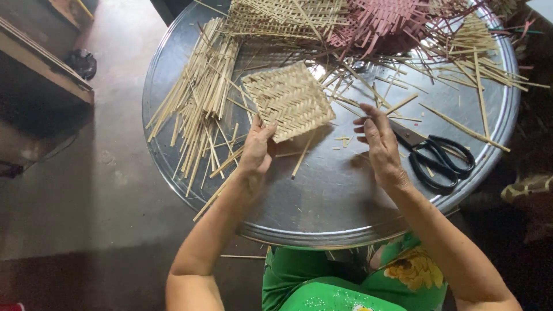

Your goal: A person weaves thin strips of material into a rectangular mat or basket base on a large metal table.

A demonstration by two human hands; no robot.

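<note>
**Woven mat held at one corner over metal tray**

The left hand (pixel 257 148) grips the near corner of a small pale woven mat (pixel 288 99), thumb and fingers pinched on its edge. The mat lies tilted, diamond-wise, over the middle of a large round metal tray (pixel 322 196).

The right hand (pixel 380 141) is open and holds nothing; its fingers are loosely spread and point toward the mat, apart from it. Black-handled scissors (pixel 440 156) lie on the tray just beside this hand, on its outer side.

A heap of loose pale strips (pixel 199 103) lies along the left part of the tray, and more strips (pixel 472 55) are scattered at the far right. At the far edge sit a second pale woven piece (pixel 282 14) and a pink woven piece (pixel 383 20) (both partly cut off by the frame).

The person wears green clothing (pixel 322 282).
</note>
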